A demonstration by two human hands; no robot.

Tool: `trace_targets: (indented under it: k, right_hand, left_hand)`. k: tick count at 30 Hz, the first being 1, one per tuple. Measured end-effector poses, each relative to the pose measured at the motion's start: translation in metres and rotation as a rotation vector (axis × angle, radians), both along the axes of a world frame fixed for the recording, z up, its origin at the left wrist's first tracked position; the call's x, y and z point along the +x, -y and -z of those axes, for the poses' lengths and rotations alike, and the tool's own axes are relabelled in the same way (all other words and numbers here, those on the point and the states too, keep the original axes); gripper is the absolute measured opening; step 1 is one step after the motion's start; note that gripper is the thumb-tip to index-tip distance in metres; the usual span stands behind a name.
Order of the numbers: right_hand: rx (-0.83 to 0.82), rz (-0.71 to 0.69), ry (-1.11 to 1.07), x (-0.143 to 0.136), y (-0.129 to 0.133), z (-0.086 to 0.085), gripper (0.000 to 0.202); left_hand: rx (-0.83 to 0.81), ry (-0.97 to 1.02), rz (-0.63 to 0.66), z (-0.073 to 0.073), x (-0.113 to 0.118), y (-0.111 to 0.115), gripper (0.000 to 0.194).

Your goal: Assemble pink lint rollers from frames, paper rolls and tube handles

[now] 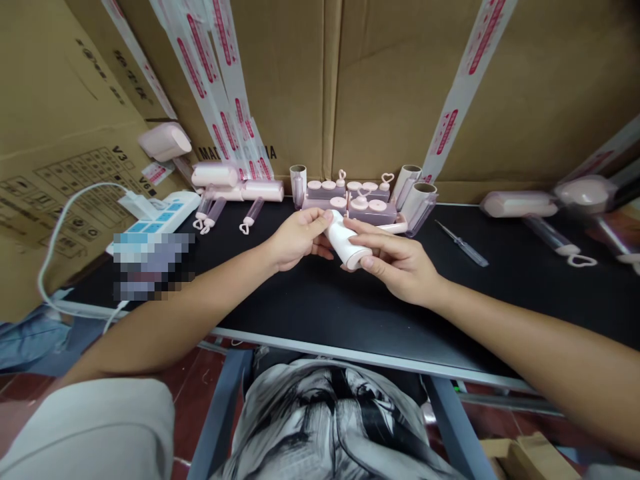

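Note:
A white lint-roller roll [344, 241] is held slantwise above the black work surface, between my two hands. My left hand [299, 239] grips its far end with thumb and fingers. The fingers of my right hand [400, 261] lie along its side, with the thumb by the pinkish near end. Just behind it stand pale pink and clear lint-roller parts [374, 207], some with heart-shaped loops. Upright sticky rolls [423, 197] in clear covers are among them.
Finished-looking lint rollers [215, 177] lie at the left, and another lint roller [520, 204] at the right. A screwdriver [463, 243] rests right of my hands. A power strip [163, 217] with a white cable sits left. Large cardboard boxes [380, 87] wall the back.

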State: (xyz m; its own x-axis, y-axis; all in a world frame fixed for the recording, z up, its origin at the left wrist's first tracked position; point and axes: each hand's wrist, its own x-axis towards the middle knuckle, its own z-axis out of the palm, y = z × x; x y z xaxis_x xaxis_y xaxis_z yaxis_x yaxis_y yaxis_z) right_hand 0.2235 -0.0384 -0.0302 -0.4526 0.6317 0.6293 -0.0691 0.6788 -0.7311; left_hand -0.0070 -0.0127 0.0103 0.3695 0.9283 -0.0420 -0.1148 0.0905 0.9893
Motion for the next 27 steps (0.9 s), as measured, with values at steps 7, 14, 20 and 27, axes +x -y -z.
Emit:
trace_targets:
  k: [7, 14, 20, 27]
  right_hand:
    - [0.026, 0.037, -0.033, -0.001, 0.003, 0.007, 0.038]
    - [0.059, 0.098, 0.008, -0.005, 0.0, 0.01, 0.028]
    - [0.38, 0.037, 0.217, -0.007, 0.005, 0.006, 0.032]
    - [0.504, -0.019, 0.288, -0.004, 0.009, 0.003, 0.033]
  left_hand:
    - [-0.021, -0.019, -0.041, 0.002, 0.01, 0.008, 0.024]
    - [0.311, -0.626, -0.131, -0.015, -0.007, -0.016, 0.031]
    - [0.83, -1.137, -0.192, -0.041, 0.001, -0.081, 0.013]
    - [0.724, -1.476, -0.046, -0.04, 0.039, -0.113, 0.03]
